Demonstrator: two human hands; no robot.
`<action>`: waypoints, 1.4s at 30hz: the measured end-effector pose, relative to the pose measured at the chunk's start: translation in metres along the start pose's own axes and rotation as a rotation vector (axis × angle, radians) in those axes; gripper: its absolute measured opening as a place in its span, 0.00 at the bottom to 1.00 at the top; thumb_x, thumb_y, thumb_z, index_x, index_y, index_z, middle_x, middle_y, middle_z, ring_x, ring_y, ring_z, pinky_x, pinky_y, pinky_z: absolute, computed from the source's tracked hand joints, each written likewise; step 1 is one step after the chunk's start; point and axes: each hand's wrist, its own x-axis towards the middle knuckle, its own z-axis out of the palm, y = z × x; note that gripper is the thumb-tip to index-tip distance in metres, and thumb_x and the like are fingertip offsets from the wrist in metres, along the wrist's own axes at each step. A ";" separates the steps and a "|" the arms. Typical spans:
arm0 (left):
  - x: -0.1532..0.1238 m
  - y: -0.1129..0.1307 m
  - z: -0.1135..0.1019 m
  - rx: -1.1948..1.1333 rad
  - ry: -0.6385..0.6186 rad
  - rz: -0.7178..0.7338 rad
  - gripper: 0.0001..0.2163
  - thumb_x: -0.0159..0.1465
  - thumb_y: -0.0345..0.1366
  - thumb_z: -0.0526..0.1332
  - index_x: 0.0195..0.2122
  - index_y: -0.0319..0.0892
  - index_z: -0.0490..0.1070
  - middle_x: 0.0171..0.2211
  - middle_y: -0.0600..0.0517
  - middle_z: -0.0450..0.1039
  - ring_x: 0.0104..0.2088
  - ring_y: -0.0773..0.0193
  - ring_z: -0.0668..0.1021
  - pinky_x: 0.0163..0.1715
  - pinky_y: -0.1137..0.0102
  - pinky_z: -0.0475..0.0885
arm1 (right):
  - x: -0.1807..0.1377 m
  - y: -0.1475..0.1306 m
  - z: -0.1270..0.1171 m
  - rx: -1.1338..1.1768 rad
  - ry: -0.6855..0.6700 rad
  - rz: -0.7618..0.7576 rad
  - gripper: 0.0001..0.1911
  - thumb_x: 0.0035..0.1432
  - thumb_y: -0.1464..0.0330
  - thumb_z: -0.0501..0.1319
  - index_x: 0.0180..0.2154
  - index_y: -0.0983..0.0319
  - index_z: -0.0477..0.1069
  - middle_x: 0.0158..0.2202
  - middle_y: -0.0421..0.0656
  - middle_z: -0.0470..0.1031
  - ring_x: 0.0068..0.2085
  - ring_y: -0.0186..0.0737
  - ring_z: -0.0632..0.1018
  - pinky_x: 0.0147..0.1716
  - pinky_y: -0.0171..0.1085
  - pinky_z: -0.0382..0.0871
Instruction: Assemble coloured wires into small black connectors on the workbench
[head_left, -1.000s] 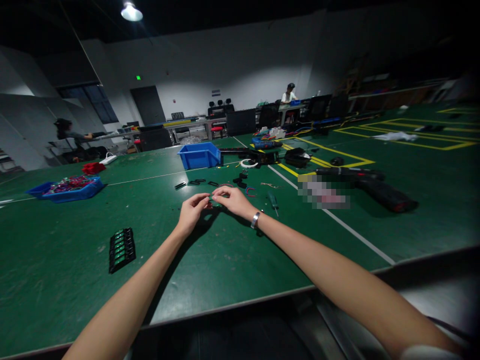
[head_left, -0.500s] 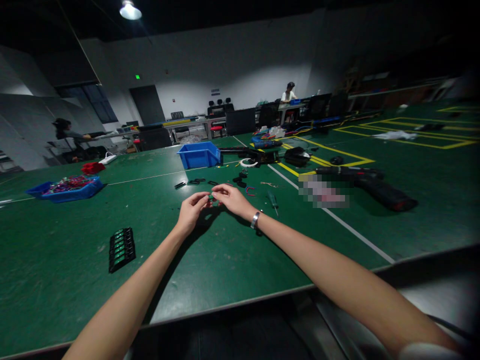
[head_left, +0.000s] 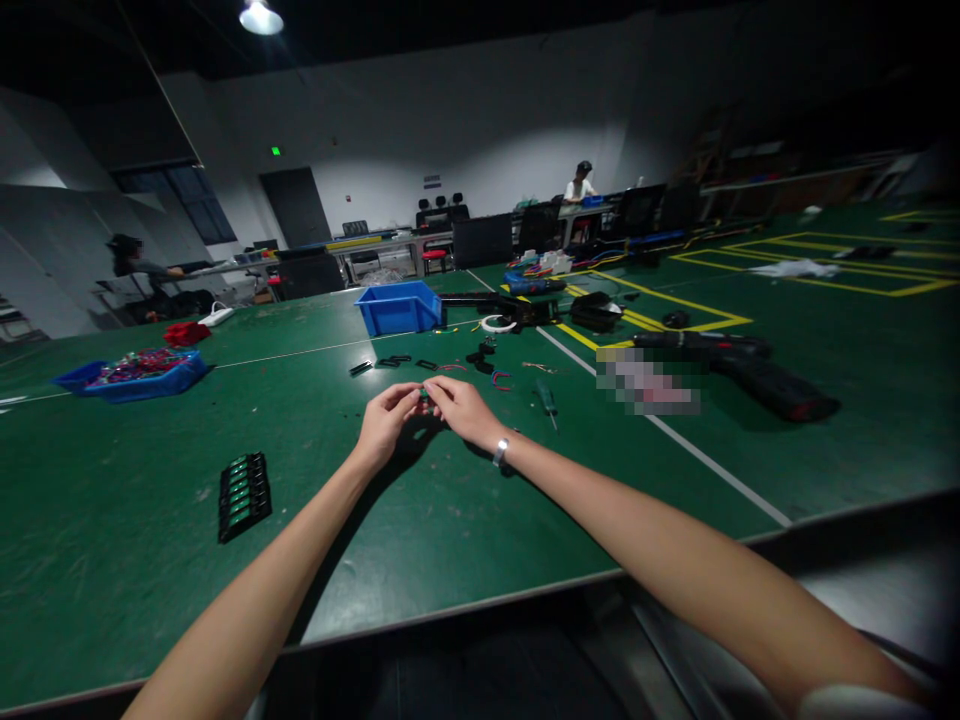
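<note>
My left hand [head_left: 384, 423] and my right hand [head_left: 459, 406] meet fingertip to fingertip above the green table [head_left: 450, 500]. Both pinch one small green part [head_left: 424, 395] between them. Its shape is too small to make out. A bracelet sits on my right wrist. A row of black and green parts [head_left: 243, 495] lies to the left of my left arm. A screwdriver [head_left: 547, 400] lies just right of my right hand.
Small black pieces and coloured wires [head_left: 480, 362] lie beyond my hands. A blue bin [head_left: 398, 308] stands farther back, a blue tray [head_left: 131, 373] of coloured bits at far left. A black power tool [head_left: 757, 375] lies at right. Other people sit at distant desks.
My right hand has slid slightly left and nearer, closing in on the left hand. The small part stays pinched between both hands.
</note>
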 end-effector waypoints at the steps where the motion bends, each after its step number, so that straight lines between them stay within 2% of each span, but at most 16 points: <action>1: 0.000 0.001 0.000 -0.013 -0.003 -0.001 0.16 0.57 0.40 0.71 0.43 0.38 0.79 0.39 0.46 0.79 0.34 0.65 0.79 0.41 0.68 0.74 | 0.000 -0.001 0.000 0.008 0.001 0.002 0.19 0.69 0.57 0.53 0.43 0.63 0.76 0.35 0.43 0.77 0.31 0.35 0.76 0.31 0.33 0.69; 14: 0.001 0.001 0.002 -0.020 0.009 0.004 0.14 0.58 0.41 0.70 0.40 0.37 0.78 0.36 0.48 0.78 0.32 0.65 0.79 0.38 0.69 0.75 | -0.001 -0.004 0.003 0.064 0.012 0.030 0.19 0.68 0.57 0.54 0.44 0.62 0.77 0.38 0.45 0.79 0.34 0.38 0.77 0.33 0.34 0.71; 19: 0.001 0.000 0.001 0.029 0.016 0.039 0.13 0.59 0.41 0.69 0.40 0.37 0.78 0.37 0.48 0.78 0.33 0.65 0.78 0.38 0.69 0.74 | 0.000 0.000 0.004 0.028 0.042 0.013 0.18 0.68 0.59 0.54 0.44 0.63 0.78 0.41 0.46 0.80 0.39 0.41 0.78 0.38 0.36 0.71; 26: -0.003 0.002 0.009 0.098 0.102 0.109 0.13 0.60 0.43 0.68 0.38 0.39 0.78 0.35 0.50 0.78 0.32 0.64 0.78 0.39 0.68 0.73 | -0.001 -0.006 0.007 0.017 0.107 -0.046 0.18 0.69 0.59 0.54 0.45 0.61 0.79 0.46 0.48 0.79 0.46 0.44 0.78 0.45 0.38 0.71; 32: -0.005 0.003 0.014 0.093 0.133 0.144 0.12 0.61 0.43 0.67 0.40 0.40 0.78 0.34 0.49 0.78 0.33 0.64 0.77 0.40 0.68 0.72 | -0.002 -0.010 0.013 0.024 0.162 -0.061 0.19 0.69 0.58 0.53 0.45 0.61 0.78 0.44 0.49 0.78 0.44 0.43 0.77 0.46 0.39 0.71; 42: -0.002 -0.006 0.009 0.110 0.148 0.136 0.14 0.61 0.44 0.67 0.41 0.39 0.79 0.36 0.48 0.78 0.34 0.64 0.77 0.40 0.68 0.73 | 0.001 0.004 0.020 0.084 0.176 -0.005 0.19 0.68 0.57 0.55 0.44 0.63 0.78 0.44 0.48 0.79 0.42 0.41 0.78 0.43 0.37 0.72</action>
